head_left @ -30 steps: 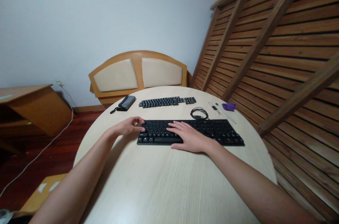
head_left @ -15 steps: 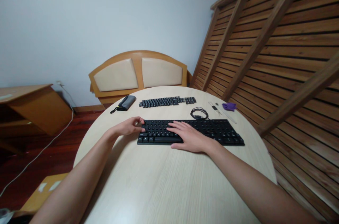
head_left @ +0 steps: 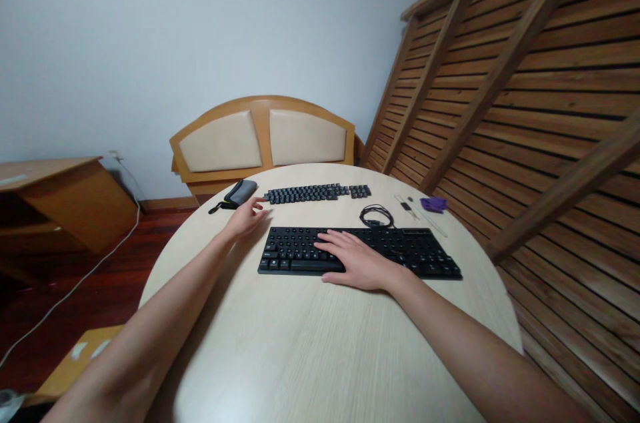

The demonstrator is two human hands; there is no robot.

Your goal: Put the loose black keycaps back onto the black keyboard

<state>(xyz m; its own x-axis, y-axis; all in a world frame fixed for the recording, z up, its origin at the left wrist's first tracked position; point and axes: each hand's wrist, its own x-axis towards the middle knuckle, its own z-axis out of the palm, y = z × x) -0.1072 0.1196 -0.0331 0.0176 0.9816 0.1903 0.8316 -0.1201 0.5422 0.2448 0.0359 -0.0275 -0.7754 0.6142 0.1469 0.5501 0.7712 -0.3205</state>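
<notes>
A black keyboard [head_left: 300,265] lies on the round table, with keycaps in its lower left rows and bare key posts over much of the rest. My right hand [head_left: 357,261] rests on its middle, fingers spread. Behind it, loose black keycaps [head_left: 305,193] stand in rows on the tabletop. My left hand [head_left: 247,216] reaches to the left end of those rows, fingers stretched out, the index fingertip at the outermost keycap. Nothing shows between its fingers. The keyboard's coiled cable [head_left: 376,215] lies behind the board.
A grey and black zip pouch [head_left: 241,193] lies at the table's back left. On the right are a purple cloth [head_left: 433,203], a thin white stick [head_left: 434,223] and small tools [head_left: 406,207]. A wooden slatted panel [head_left: 500,123] leans close to the table's right side.
My left hand has left the keyboard's left end and moved away from me to the keycap rows. My right hand stays on the keyboard.
</notes>
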